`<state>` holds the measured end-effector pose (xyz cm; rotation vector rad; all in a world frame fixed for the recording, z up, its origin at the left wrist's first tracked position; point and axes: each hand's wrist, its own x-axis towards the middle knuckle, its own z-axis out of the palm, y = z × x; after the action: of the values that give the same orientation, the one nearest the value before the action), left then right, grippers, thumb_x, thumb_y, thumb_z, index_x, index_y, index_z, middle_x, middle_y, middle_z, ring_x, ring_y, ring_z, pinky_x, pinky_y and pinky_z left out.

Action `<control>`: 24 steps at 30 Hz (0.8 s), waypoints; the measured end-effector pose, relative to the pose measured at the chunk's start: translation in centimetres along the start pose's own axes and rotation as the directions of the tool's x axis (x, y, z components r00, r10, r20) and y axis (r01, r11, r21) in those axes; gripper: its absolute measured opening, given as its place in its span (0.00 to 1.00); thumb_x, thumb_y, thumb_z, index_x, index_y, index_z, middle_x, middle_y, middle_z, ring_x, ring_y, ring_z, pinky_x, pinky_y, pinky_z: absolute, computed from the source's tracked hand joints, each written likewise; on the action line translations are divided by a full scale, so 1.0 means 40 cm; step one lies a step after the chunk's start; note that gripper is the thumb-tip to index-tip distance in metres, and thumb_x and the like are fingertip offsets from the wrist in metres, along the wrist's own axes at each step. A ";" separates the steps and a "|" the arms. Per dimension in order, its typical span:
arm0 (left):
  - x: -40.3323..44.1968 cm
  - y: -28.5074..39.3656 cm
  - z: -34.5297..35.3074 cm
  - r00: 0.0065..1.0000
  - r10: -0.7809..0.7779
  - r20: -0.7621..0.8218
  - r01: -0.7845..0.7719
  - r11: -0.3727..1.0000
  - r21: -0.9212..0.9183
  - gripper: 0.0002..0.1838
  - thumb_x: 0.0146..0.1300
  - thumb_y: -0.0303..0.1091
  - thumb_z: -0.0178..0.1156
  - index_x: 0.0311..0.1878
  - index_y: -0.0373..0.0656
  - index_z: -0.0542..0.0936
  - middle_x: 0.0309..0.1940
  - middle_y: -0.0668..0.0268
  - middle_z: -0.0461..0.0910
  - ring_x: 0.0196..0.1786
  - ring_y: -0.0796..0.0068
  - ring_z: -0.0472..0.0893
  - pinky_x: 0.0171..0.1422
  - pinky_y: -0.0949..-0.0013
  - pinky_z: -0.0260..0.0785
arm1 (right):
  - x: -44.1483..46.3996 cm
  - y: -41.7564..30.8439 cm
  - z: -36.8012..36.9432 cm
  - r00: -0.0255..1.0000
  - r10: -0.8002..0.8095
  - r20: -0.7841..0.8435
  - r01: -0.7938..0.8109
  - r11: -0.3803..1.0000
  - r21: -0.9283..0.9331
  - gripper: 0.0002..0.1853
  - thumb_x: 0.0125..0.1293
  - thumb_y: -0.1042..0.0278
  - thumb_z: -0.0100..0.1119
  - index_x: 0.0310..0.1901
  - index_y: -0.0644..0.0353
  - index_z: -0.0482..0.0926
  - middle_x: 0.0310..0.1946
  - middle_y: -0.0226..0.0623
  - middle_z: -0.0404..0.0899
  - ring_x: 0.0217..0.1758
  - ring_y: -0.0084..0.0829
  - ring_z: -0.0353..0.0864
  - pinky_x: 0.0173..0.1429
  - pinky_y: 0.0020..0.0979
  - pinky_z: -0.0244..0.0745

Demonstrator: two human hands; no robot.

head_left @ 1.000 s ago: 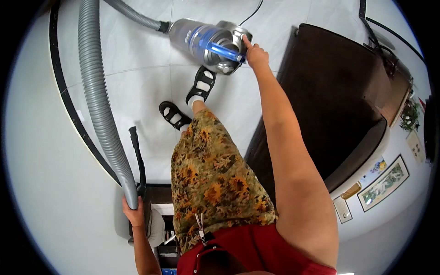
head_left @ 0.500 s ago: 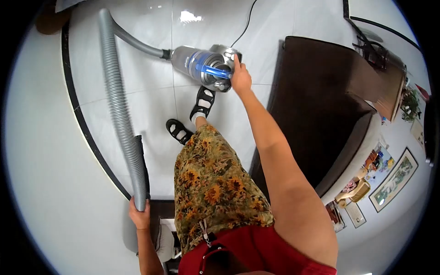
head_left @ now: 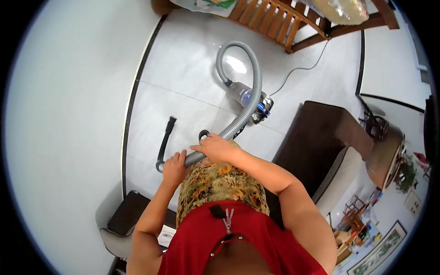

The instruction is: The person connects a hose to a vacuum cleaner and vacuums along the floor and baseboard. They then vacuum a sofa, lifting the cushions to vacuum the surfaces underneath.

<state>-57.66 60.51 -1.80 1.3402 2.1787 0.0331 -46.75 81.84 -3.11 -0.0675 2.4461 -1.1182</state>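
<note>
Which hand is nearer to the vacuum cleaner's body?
Right. The right hand is at the hose, closer to the vacuum body; the left hand is farther away, past the right.

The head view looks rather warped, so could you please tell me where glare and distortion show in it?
Head view: a white glare patch on the tile floor, inside the loop of the grey hose; head view: wide-angle bending, with the dark floor strip bowing, and black corners.
</note>
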 end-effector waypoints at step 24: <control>-0.119 -0.156 -0.134 0.860 -0.481 0.168 -0.463 -0.876 -0.137 0.26 0.70 0.55 0.53 0.46 0.36 0.70 0.37 0.56 0.76 0.37 0.59 0.78 0.49 0.56 0.77 | -0.269 -0.309 -0.121 0.951 -0.106 -0.292 0.047 0.978 -0.202 0.24 0.51 0.58 0.72 0.50 0.55 0.78 0.35 0.39 0.80 0.42 0.46 0.81 0.48 0.43 0.75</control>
<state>-63.75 54.91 2.92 -0.8977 0.3872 2.3405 -40.80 79.38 12.71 -0.0561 2.8434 -0.9798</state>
